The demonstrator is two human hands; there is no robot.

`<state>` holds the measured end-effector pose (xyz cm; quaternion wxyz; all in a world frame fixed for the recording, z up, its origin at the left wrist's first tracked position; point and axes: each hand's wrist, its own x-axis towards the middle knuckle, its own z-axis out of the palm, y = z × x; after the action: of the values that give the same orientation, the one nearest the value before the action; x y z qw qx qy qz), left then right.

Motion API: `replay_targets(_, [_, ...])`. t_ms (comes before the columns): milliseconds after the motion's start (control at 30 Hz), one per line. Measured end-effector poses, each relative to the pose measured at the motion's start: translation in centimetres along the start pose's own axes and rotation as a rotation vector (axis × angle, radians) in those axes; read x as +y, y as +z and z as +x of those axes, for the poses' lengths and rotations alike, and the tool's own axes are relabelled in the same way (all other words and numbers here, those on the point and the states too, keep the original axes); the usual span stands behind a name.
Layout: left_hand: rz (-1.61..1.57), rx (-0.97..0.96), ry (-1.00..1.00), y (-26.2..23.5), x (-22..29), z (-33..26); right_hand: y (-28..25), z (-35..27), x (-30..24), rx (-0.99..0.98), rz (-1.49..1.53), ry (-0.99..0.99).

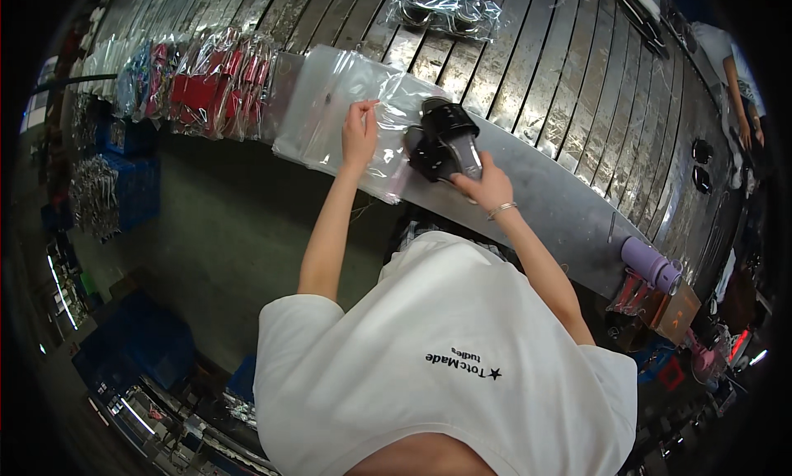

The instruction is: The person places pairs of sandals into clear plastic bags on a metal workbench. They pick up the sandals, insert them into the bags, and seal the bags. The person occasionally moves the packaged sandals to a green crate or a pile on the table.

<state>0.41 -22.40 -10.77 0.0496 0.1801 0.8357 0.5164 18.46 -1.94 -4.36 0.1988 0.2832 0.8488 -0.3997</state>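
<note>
A pair of black slide sandals (pixel 450 123) is gripped at the sole end by my right hand (pixel 487 184), fingers and thumb closed around it. The sandals overlap, held over the metal table edge beside a stack of clear plastic bags (pixel 318 92). On that stack rests my left hand (pixel 360 135), its fingers drawn together at the film of the top bag. Glare on the plastic hides part of the bag's edge.
Wrapped red items (pixel 216 88) lie left of the bags on the slatted conveyor (pixel 528 59). Farther along sit bagged shoes (pixel 450 12) and loose black sandals (pixel 701 164). A purple cylinder (pixel 648 260) stands at the right. Another person's arms (pixel 740 96) show at far right.
</note>
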Motion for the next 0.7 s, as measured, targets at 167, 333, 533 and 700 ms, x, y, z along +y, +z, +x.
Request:
replay_targets(167, [-0.09,-0.287,0.048,-4.6,6.8,0.5,1.0,1.0,-3.5,-0.12,0.153,-0.181])
replay_targets(333, [0.222,-0.373,0.627,-0.5,14.3,-1.4,0.2,1.4,-5.4,0.124,0.201,-0.289])
replay_targets(533, [0.249,-0.005,0.722,-0.9,18.4,-2.4,-6.5,-0.3,-5.9,0.37,0.767,-0.295])
replay_targets(700, [-0.575,-0.378,-0.192,5.6,18.4,-2.6,-11.0,-1.3,-5.6,0.376,0.986,-0.358])
